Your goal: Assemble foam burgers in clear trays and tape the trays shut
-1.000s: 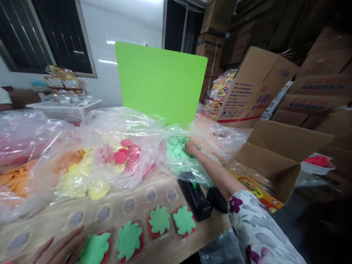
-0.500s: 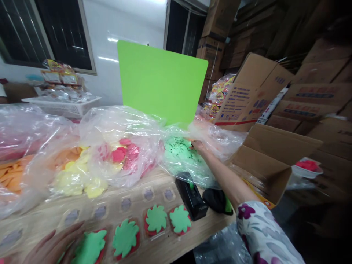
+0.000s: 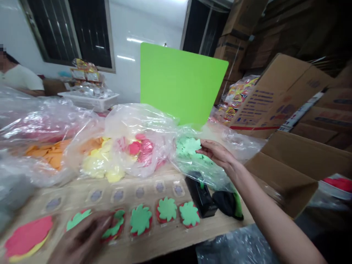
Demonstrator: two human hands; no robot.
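Note:
My right hand (image 3: 216, 152) pinches a light green scalloped foam cutout (image 3: 191, 146) by its edge, above a clear plastic bag (image 3: 205, 175) of similar green pieces. My left hand (image 3: 85, 234) is blurred, its fingers curled together over a green cutout (image 3: 117, 225) in the clear plastic tray (image 3: 150, 240); whether they grip anything is hidden. Several compartments along the tray's front hold green cutouts such as this one (image 3: 167, 209), lying on red layers. At the far left, a pink cutout (image 3: 29, 236) lies over yellow.
Behind the tray, plastic bags hold orange pieces (image 3: 51, 154), yellow pieces (image 3: 103, 165) and pink pieces (image 3: 141, 148). A black tape dispenser (image 3: 202, 198) stands right of the tray. An open cardboard box (image 3: 280, 176) is at the right, a green board (image 3: 181, 84) behind. A person (image 3: 20, 79) sits far left.
My right hand has lifted a green cutout off the pile in the bag. My left hand has shifted from one green cutout to the one on its right. The view has turned left.

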